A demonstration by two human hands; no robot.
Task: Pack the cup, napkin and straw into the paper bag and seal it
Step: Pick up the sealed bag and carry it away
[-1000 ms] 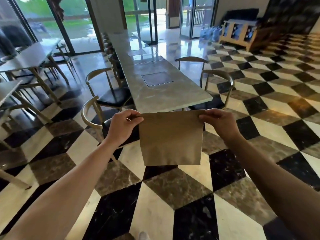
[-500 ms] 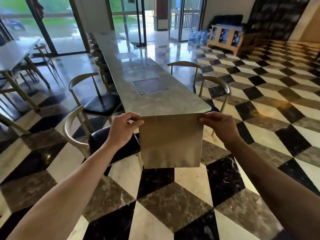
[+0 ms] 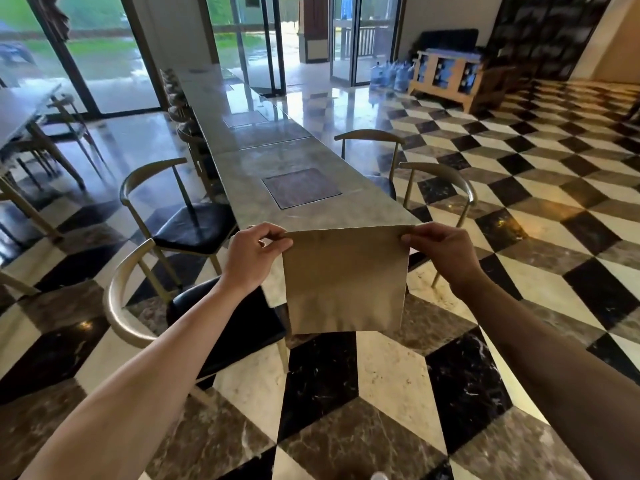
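Between the two hands hangs the flat brown paper bag (image 3: 346,280), its top corners pinched by closed fingers of the left hand (image 3: 254,256) and right hand (image 3: 443,252), above the checkered floor (image 3: 346,393).

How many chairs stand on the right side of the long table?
2: one chair near the table's close end, another chair just behind it. Any farther ones may be hidden.

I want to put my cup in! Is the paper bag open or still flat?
Flat. The paper bag hangs as one thin sheet, left hand and right hand pinching its top corners; no gap shows along the top.
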